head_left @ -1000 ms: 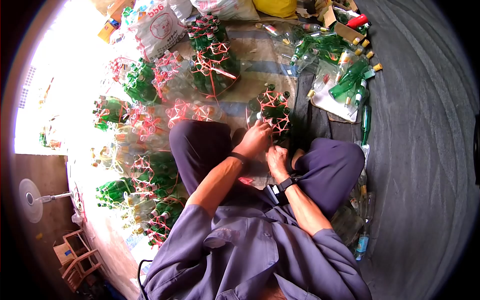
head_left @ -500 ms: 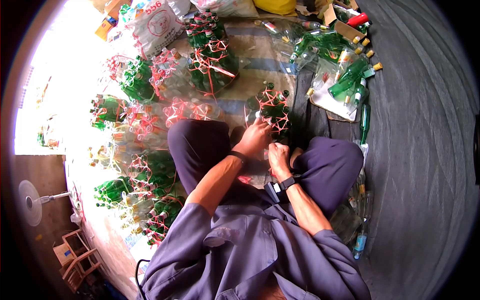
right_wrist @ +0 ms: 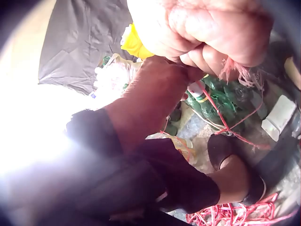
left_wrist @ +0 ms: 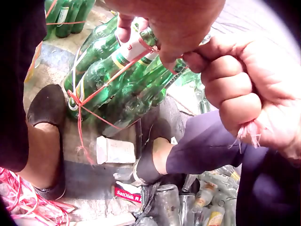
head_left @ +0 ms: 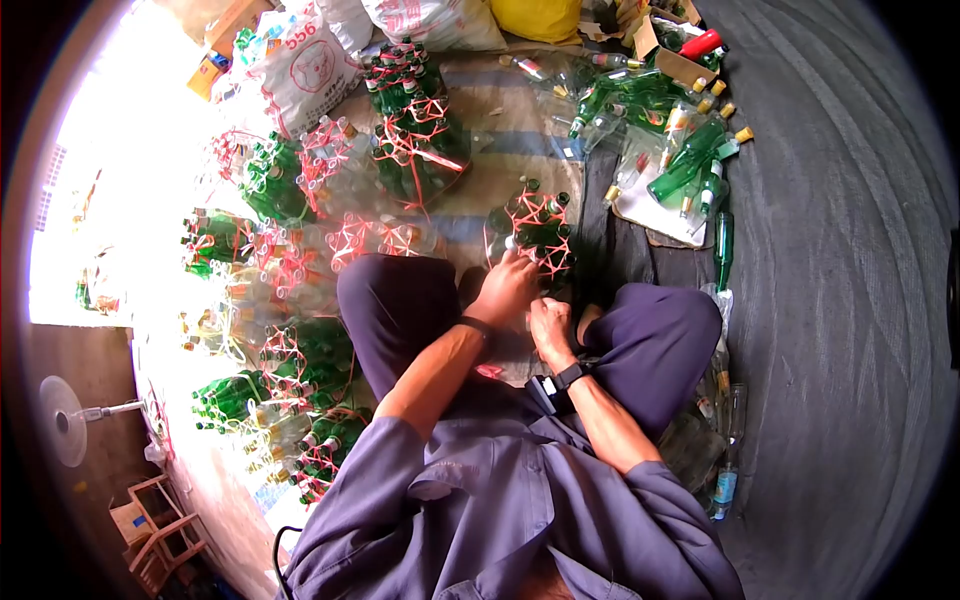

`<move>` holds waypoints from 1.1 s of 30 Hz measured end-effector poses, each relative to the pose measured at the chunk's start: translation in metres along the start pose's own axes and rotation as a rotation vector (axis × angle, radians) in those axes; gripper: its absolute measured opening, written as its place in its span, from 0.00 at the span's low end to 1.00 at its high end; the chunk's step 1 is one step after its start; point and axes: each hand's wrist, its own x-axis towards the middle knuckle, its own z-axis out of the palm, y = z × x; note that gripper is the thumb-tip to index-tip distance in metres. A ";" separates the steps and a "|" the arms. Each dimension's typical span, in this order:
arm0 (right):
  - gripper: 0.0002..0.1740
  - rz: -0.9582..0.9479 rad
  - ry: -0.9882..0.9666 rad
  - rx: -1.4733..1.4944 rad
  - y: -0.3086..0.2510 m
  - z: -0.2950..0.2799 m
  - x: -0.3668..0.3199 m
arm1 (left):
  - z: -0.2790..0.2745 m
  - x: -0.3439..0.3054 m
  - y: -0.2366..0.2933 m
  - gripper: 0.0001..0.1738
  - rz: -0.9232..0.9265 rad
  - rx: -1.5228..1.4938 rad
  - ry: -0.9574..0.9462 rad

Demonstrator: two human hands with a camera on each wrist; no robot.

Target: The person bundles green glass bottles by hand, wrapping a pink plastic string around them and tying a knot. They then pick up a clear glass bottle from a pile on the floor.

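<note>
A bundle of green glass bottles [left_wrist: 117,77] stands between the person's feet, its necks laced with pink plastic twine [left_wrist: 106,85]. At the near side of its top, the left hand [head_left: 505,290] has its fingers curled around a bottle neck; in the left wrist view this hand [left_wrist: 176,21] covers part of the necks. Just to the right, the right hand [head_left: 550,325] is closed into a fist. A frayed pink twine end [left_wrist: 250,133] sticks out beneath that fist [left_wrist: 240,87]. The right wrist view also has this frayed end [right_wrist: 240,73] below the gripping fingers.
Tied bottle bundles [head_left: 310,360] crowd the floor at left, and a taller bundle [head_left: 415,130] stands ahead. Loose bottles [head_left: 690,165] lie at the far right. Loose pink twine [right_wrist: 235,212] lies by one foot, near a small white block [left_wrist: 115,150]. Full sacks [head_left: 310,70] stand behind.
The head view has tilted a little, so the scene sits lower. The left hand stays at the bundle's top; the right hand has turned slightly beside it, fingers more tightly closed.
</note>
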 end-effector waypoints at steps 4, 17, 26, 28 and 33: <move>0.12 0.198 0.035 -0.034 -0.015 0.002 -0.001 | -0.002 0.000 0.002 0.25 -0.009 0.006 -0.029; 0.13 -0.060 -0.009 -0.126 0.013 0.006 -0.001 | 0.001 0.001 0.004 0.20 -0.003 -0.006 0.036; 0.16 0.076 0.041 -0.025 -0.041 -0.007 0.004 | 0.004 0.000 0.002 0.17 0.019 0.011 0.058; 0.16 0.193 0.065 -0.046 -0.048 -0.008 0.005 | 0.004 0.000 0.004 0.12 0.044 -0.004 0.129; 0.16 0.110 0.064 -0.042 -0.020 -0.001 0.005 | 0.002 0.000 0.002 0.13 0.053 -0.050 0.087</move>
